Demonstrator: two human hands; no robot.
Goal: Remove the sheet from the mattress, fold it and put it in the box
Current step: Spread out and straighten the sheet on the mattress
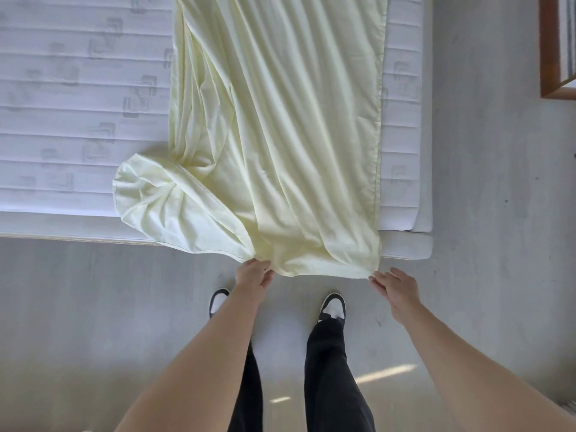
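Grey concrete-looking floor (93, 307) and a bare white quilted mattress (78, 104) fill most of the head view, with a wooden frame (548, 57) poking in at the top right; no box anywhere in shot. So the pale yellow sheet (274, 120) is already off the corners and doubled lengthwise into a long strip lying down the right part of the mattress, its near end hanging over the edge toward the person's feet. One rounded elastic corner (162, 201) flops out to the left and messes up the shape. Left hand (252, 275) has a pinching grip on the near hem just below that flopped corner, and the right hand (394, 286) pinches the other near corner with fingertips, the rest of its fingers loose. My guess is we're mid-fold. To do it well I'd tuck that elastic corner back inside first, pull the hem taut between both hands so the wrinkles run out, then carry the near end up to meet the far end with the edges lined up.
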